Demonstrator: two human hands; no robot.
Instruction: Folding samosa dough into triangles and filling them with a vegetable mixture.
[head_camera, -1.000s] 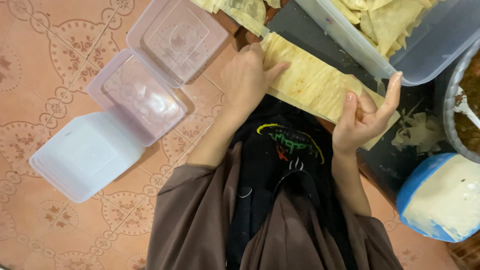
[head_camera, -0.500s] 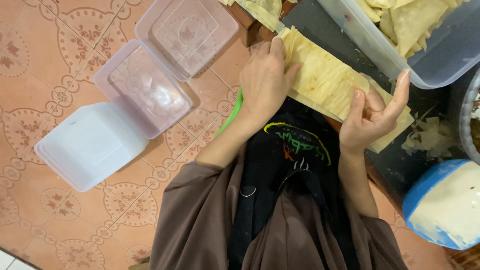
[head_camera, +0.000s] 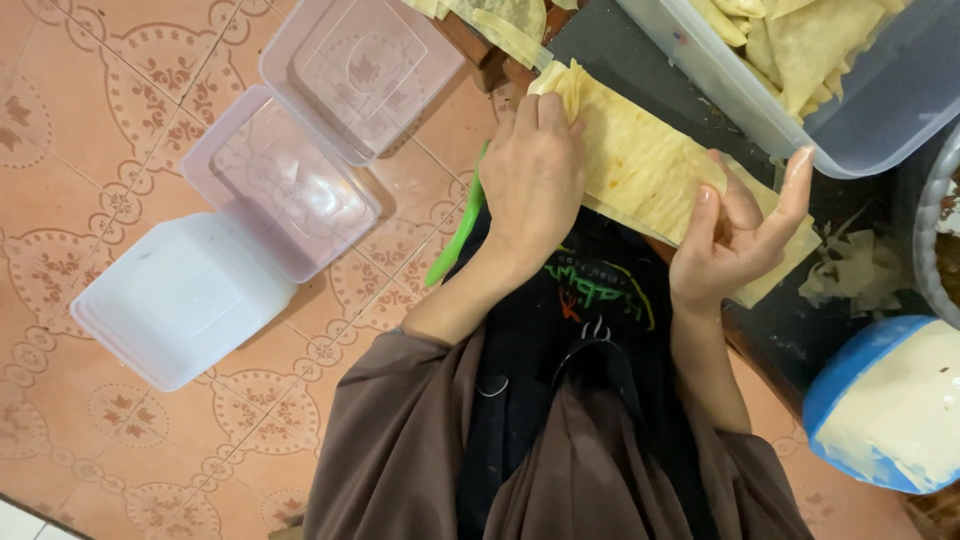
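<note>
Pale yellow pastry strip (head_camera: 640, 165), lying on a dark tabletop (head_camera: 640, 70) at upper centre of the frame, long axis running diagonally from upper left down to lower right. Left hand (head_camera: 535, 175) pressed flat, palm down, over the strip's upper-left end, fingers together, gripping nothing. Right hand (head_camera: 740, 240) at the lower-right end, open, fingers spread and lifted, fingertips just touching the sheet's edge. Green tool (head_camera: 455, 235) tucked under the left wrist. Clear tub of folded pastry (head_camera: 850, 110) at upper right; empty plastic boxes (head_camera: 270, 190) on the tiled floor at left.
</note>
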